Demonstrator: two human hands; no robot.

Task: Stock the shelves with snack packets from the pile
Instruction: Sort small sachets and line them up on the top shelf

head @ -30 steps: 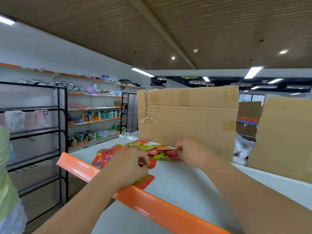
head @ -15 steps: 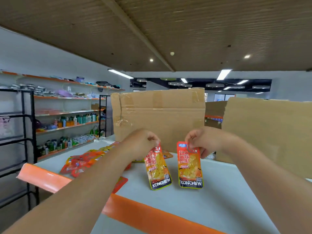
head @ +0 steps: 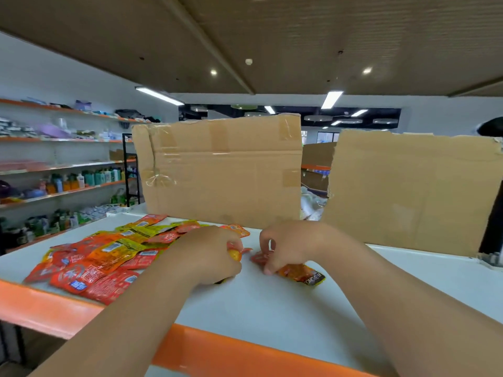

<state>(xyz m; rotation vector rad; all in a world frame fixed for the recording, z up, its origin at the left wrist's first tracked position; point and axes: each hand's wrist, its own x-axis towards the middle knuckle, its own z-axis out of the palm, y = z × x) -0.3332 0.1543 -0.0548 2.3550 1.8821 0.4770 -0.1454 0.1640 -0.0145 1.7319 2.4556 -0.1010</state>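
Note:
A pile of red, orange and yellow snack packets (head: 109, 257) lies on the left of the white shelf top (head: 272, 303). My left hand (head: 209, 254) is down on the shelf beside the pile, fingers curled round an orange-yellow packet (head: 235, 254) that is mostly hidden under it. My right hand (head: 288, 244) pinches the top of a second orange packet (head: 302, 274), which lies flat on the shelf with its black lower band pointing right.
An orange rail (head: 217, 352) edges the shelf front. Two cardboard sheets (head: 220, 170) (head: 413, 189) stand upright along the back. Stocked wall shelves (head: 62, 170) and a black rack (head: 130, 170) are at the left. A dark shape (head: 492, 213) is at the right edge.
Half a second ago both hands held a packet each, hanging upright above the shelf. Both hands have come down and the packets now lie on the shelf surface.

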